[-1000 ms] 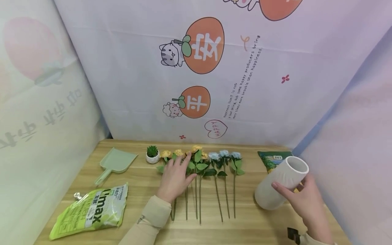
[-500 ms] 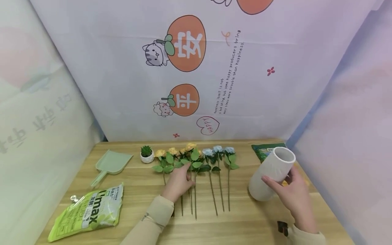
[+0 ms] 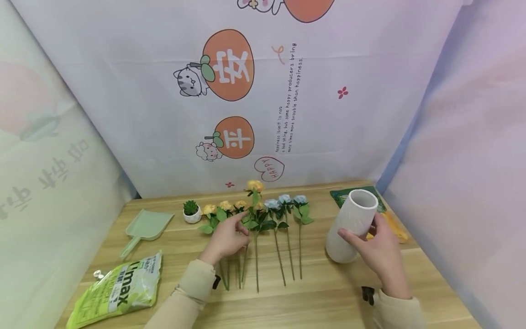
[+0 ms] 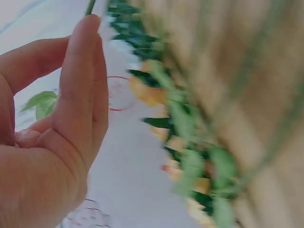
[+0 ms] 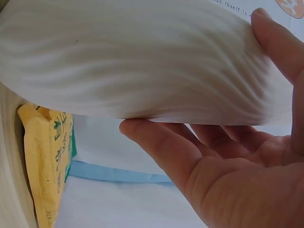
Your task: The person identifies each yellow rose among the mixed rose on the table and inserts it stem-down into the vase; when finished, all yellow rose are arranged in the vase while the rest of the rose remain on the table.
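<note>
White ribbed ceramic vase (image 3: pixel 351 226) leans at centre right of the head view, its base on the light wooden table (image 3: pixel 328 297) and its open mouth tipped up and away, the person's right hand (image 3: pixel 380 253) wrapped around its side with thumb on the near face and fingers (image 5: pixel 156 147) curled under the far one. Left of centre, the left hand (image 3: pixel 225 237) pinches the thin green stem of a yellow artificial rose (image 3: pixel 255 186), whose bloom stands raised above the row of yellow artificial roses (image 3: pixel 223 206) and pale blue artificial roses (image 3: pixel 283 200) lying flat on the wood.

Judging by its matt glaze, the vase looks rigid, weighty for one hand and breakable if knocked over; the ribbing should give purchase, and mid-body looks the safest hold. The rose appears light and springy, probably wire-cored, best taken low on the bare stem, clear of the leaves.

Much is obscured. The left wrist view is badly smeared by motion: only the thumb and forefinger (image 4: pixel 78 85) pressed together and a sliver of stem at the top edge read clearly. The right wrist view is filled by the vase wall, hiding its base and mouth. A yellow and green printed packet (image 3: pixel 386 219) behind the vase is mostly covered, and the lime green "Umax" bag (image 3: pixel 117 290) at lower left is cut by the frame edge.
</note>
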{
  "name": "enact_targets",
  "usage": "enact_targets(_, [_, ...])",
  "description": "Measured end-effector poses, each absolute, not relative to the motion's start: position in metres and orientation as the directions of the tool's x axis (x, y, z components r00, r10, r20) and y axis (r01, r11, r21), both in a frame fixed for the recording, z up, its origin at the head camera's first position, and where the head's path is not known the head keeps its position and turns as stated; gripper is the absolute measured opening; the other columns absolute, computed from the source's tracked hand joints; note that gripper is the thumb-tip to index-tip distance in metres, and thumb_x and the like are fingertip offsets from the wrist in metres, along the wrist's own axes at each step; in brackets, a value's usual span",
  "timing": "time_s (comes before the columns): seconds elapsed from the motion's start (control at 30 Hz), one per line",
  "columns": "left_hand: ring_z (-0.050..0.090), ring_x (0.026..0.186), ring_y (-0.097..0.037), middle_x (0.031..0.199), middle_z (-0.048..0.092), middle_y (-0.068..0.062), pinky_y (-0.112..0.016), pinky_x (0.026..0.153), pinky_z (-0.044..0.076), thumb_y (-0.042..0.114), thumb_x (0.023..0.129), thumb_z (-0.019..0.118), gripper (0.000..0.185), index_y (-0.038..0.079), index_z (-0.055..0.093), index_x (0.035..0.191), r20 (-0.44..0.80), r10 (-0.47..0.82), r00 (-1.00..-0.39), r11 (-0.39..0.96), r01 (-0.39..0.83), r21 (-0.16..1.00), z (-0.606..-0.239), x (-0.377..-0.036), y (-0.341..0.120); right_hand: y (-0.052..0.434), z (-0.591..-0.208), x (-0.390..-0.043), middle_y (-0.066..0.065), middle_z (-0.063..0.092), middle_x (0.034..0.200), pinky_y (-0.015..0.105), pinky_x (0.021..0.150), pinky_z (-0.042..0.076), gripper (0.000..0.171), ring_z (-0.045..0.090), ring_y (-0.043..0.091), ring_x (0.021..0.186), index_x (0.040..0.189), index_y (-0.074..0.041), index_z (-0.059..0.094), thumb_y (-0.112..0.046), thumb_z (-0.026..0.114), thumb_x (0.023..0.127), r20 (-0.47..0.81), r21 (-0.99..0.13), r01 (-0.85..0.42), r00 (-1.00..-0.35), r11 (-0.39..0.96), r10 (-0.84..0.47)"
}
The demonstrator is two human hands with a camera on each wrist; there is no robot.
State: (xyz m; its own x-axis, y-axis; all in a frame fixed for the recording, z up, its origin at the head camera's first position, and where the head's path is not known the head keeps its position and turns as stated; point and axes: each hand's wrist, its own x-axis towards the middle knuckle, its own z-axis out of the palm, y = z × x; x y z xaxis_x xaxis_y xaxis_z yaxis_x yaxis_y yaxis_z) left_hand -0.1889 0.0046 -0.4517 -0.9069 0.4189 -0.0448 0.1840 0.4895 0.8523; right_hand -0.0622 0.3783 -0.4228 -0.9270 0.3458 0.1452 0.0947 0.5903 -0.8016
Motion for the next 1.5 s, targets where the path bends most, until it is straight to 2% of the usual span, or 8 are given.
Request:
enact_targets(0.23, [0.076,0.089,-0.034,0.118,0.068,-0.011,-0.043,0.077,0.068,0.0,0.095,0.078,0.092,0.016,0.03,0.171,0.055,0.529,-0.847,0.265,0.226,0.937,-0.378,-0.194,0.051,0.376,-0.427,-0.063,0.028,0.053,0.15,0.067,0.099,0.057,0.1,0.055,0.054,0.133,0.161,-0.004,0.038,-0.051,0.089,0.089,0.155,-0.805,0.083,-0.927,0.588,0.343])
enact_targets(0.53, [0.078,0.09,-0.024,0.113,0.072,-0.016,-0.036,0.072,0.068,-0.004,0.095,0.078,0.083,0.01,0.039,0.167,0.395,0.527,-0.753,-0.036,0.444,0.895,-0.293,-0.199,0.151,0.371,-0.431,-0.064,0.027,0.052,0.152,0.066,0.102,0.056,0.102,0.054,0.051,0.136,0.161,-0.005,0.037,-0.055,0.088,0.088,0.114,-0.822,0.114,-0.927,0.559,0.356])
enact_targets(0.7, [0.076,0.086,-0.017,0.107,0.071,-0.008,-0.035,0.072,0.068,-0.006,0.095,0.077,0.08,0.01,0.042,0.166,0.476,0.431,-0.766,-0.161,0.454,0.876,-0.289,-0.203,0.191,0.368,-0.433,-0.065,0.025,0.052,0.152,0.067,0.104,0.054,0.103,0.054,0.048,0.137,0.161,-0.005,0.037,-0.055,0.088,0.088,0.099,-0.829,0.122,-0.928,0.545,0.359])
enact_targets(0.93, [0.076,0.085,-0.012,0.108,0.072,-0.006,-0.029,0.07,0.067,-0.002,0.096,0.078,0.083,0.026,0.043,0.166,0.508,0.389,-0.769,-0.164,0.485,0.859,-0.289,-0.202,0.215,0.367,-0.432,-0.065,0.024,0.052,0.152,0.067,0.104,0.054,0.102,0.054,0.048,0.137,0.161,-0.007,0.037,-0.055,0.089,0.087,0.101,-0.832,0.121,-0.926,0.541,0.362])
enact_targets(1.1, [0.075,0.084,-0.01,0.106,0.072,-0.009,-0.029,0.068,0.066,-0.002,0.096,0.078,0.08,0.017,0.044,0.165,0.559,0.379,-0.738,-0.157,0.544,0.824,-0.289,-0.201,0.221,0.369,-0.429,-0.064,0.022,0.053,0.151,0.066,0.104,0.054,0.101,0.055,0.047,0.136,0.16,-0.008,0.039,-0.054,0.089,0.087,0.117,-0.83,0.112,-0.923,0.546,0.367])
enact_targets(1.3, [0.074,0.086,-0.006,0.105,0.072,-0.005,-0.02,0.071,0.063,0.002,0.097,0.078,0.039,0.007,0.062,0.133,0.572,0.407,-0.712,-0.041,0.611,0.79,-0.308,-0.199,0.227,0.373,-0.427,-0.062,0.022,0.054,0.151,0.065,0.103,0.055,0.1,0.055,0.046,0.136,0.16,-0.008,0.039,-0.055,0.089,0.087,0.115,-0.824,0.12,-0.921,0.554,0.371])
enact_targets(1.37, [0.074,0.086,-0.005,0.105,0.072,-0.004,-0.019,0.072,0.062,0.003,0.097,0.078,0.041,0.006,0.062,0.135,0.558,0.422,-0.715,-0.029,0.604,0.796,-0.316,-0.198,0.23,0.374,-0.425,-0.061,0.022,0.054,0.151,0.065,0.104,0.055,0.1,0.055,0.046,0.136,0.16,-0.008,0.039,-0.055,0.089,0.087,0.115,-0.823,0.122,-0.921,0.555,0.373])
enact_targets(1.5, [0.073,0.087,-0.003,0.105,0.071,-0.004,-0.019,0.077,0.062,0.001,0.097,0.077,0.07,0.006,0.047,0.16,0.531,0.459,-0.712,-0.056,0.574,0.817,-0.327,-0.193,0.234,0.376,-0.423,-0.059,0.023,0.053,0.151,0.066,0.104,0.054,0.1,0.055,0.047,0.137,0.16,-0.007,0.039,-0.054,0.089,0.087,0.12,-0.821,0.123,-0.917,0.557,0.38])
